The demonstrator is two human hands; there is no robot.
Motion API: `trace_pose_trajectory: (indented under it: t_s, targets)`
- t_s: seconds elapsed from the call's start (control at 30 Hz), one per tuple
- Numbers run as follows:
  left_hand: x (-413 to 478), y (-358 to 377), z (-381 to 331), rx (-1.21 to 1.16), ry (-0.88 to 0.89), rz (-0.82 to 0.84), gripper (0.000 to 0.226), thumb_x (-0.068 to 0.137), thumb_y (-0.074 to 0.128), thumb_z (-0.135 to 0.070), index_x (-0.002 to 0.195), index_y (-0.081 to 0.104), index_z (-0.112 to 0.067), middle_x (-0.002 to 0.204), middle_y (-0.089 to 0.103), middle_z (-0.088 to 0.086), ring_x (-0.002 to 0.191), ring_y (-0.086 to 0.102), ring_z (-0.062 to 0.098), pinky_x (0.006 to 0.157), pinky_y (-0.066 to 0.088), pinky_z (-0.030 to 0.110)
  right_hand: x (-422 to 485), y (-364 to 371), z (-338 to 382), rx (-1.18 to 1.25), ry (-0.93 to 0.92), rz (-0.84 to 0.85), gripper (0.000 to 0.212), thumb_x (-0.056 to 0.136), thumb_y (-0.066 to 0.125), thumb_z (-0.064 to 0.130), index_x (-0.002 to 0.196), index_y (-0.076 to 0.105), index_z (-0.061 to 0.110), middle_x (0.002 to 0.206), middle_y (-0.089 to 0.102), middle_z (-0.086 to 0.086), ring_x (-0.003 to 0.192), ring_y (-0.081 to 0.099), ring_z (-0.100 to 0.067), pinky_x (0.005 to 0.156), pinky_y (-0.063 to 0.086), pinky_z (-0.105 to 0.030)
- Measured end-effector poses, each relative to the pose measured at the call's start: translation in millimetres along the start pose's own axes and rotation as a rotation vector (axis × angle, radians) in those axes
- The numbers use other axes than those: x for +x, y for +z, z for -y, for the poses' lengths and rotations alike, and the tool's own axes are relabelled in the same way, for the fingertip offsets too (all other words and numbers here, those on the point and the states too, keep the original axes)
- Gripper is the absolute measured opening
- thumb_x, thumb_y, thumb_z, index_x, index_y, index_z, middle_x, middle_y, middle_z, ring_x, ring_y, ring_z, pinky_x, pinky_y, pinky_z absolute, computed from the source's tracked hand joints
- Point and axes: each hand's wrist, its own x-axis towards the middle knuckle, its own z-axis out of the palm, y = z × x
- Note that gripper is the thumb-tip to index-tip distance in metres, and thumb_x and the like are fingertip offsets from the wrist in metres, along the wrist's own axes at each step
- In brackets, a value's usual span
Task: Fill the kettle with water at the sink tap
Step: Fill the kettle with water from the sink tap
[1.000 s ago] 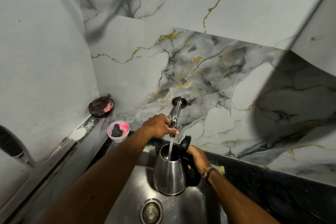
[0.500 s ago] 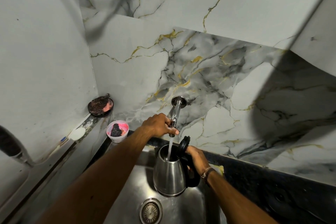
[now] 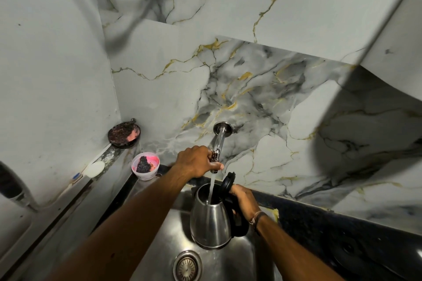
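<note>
Head view of a steel sink (image 3: 159, 246) set in a dark tabletop (image 3: 319, 219) against a marble-patterned wall. A chrome tap (image 3: 219, 141) projects from the wall above the sink's rear edge, and a stream of water (image 3: 211, 187) falls from its spout. The left hand (image 3: 196, 161) is curled closed around the tap's lower end, at the valve, with the thumb tip showing just beside the outlet. The right hand (image 3: 244, 198) is wrapped shut on the black handle (image 3: 239, 223) of a stainless-steel kettle (image 3: 211, 219), held upright over the sink basin, directly beneath the spout and near the sink's rear edge. The kettle's black lid (image 3: 228, 182) stands hinged open on the handle side, and the water stream enters the open mouth. A cord bracelet (image 3: 257, 218) circles the right wrist. The drain strainer (image 3: 187, 267) lies in the sink floor, in front of the kettle base. At the sink's rear left corner stands a small white cup (image 3: 146, 166) holding a dark scrubber and pink residue. Farther back, in the wall corner, a dark round dish (image 3: 124, 134) with dark and pink contents rests on a ledge. A white round object (image 3: 95, 168) lies along the left ledge.
</note>
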Motion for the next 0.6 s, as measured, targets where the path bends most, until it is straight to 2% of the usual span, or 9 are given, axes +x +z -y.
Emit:
trace_pose_trajectory:
  t_s: [0.1, 0.2, 0.3, 0.37, 0.43, 0.53, 0.6]
  targets:
    - [-6, 4, -6, 0.136, 0.013, -0.096, 0.065, 0.089, 0.064, -0.089, 0.101, 0.074, -0.026, 0.100, 0.079, -0.002, 0.093, 0.072, 0.024, 0.084, 0.051, 0.039, -1, 1, 1, 0.022, 0.011, 0.008, 0.035, 0.103, 0.061, 0.032, 0.097, 0.073, 0.000, 0.095, 0.071, -0.011, 0.085, 0.063, -0.020, 0.075, 0.049, -0.035]
    - [-12, 10, -14, 0.280, -0.005, -0.209, 0.075, 0.087, 0.058, -0.094, 0.105, 0.074, -0.023, 0.100, 0.081, 0.001, 0.095, 0.077, 0.026, 0.092, 0.060, 0.043, -2, 0, 0, 0.067, 0.002, 0.013, 0.021, 0.101, 0.063, 0.030, 0.093, 0.069, 0.012, 0.090, 0.067, -0.010, 0.076, 0.060, -0.016, 0.065, 0.046, -0.029]
    - [-12, 14, -20, 0.336, -0.068, -0.245, 0.078, 0.088, 0.056, -0.095, 0.106, 0.075, -0.021, 0.099, 0.082, 0.002, 0.091, 0.076, 0.026, 0.091, 0.058, 0.042, -2, 0, 1, 0.084, -0.028, 0.017, 0.024, 0.100, 0.065, 0.033, 0.088, 0.065, 0.012, 0.089, 0.065, -0.010, 0.077, 0.057, -0.017, 0.068, 0.045, -0.033]
    - [-10, 15, -24, 0.354, -0.107, -0.240, 0.077, 0.090, 0.056, -0.093, 0.106, 0.075, -0.020, 0.100, 0.082, 0.003, 0.084, 0.067, 0.025, 0.088, 0.052, 0.042, -2, -1, 2, 0.095, -0.037, 0.013, 0.031, 0.088, 0.066, 0.045, 0.086, 0.063, 0.013, 0.085, 0.063, -0.009, 0.075, 0.056, -0.018, 0.068, 0.044, -0.034]
    - [-9, 14, -28, 0.338, -0.126, -0.237, 0.076, 0.090, 0.057, -0.091, 0.107, 0.075, -0.019, 0.101, 0.081, 0.004, 0.081, 0.060, 0.025, 0.084, 0.048, 0.041, -3, -2, 2, 0.108, -0.037, 0.011, 0.037, 0.076, 0.064, 0.050, 0.084, 0.064, 0.014, 0.083, 0.063, -0.008, 0.074, 0.057, -0.017, 0.068, 0.045, -0.034]
    - [-16, 14, -22, 0.247, -0.108, -0.255, 0.080, 0.083, 0.055, -0.099, 0.098, 0.074, -0.023, 0.091, 0.079, -0.001, 0.078, 0.066, 0.020, 0.084, 0.055, 0.039, -2, -5, -1, 0.143, -0.049, 0.021, 0.045, 0.064, 0.068, 0.057, 0.083, 0.066, 0.016, 0.083, 0.065, -0.007, 0.079, 0.059, -0.020, 0.076, 0.046, -0.038]
    - [-27, 20, -11, 0.045, -0.113, -0.297, 0.081, 0.083, 0.046, -0.101, 0.101, 0.075, -0.027, 0.093, 0.078, -0.009, 0.081, 0.071, 0.015, 0.083, 0.058, 0.036, -1, -9, -3, 0.165, -0.050, 0.022, 0.047, 0.059, 0.069, 0.059, 0.079, 0.065, 0.017, 0.081, 0.063, -0.006, 0.078, 0.057, -0.020, 0.076, 0.045, -0.038]
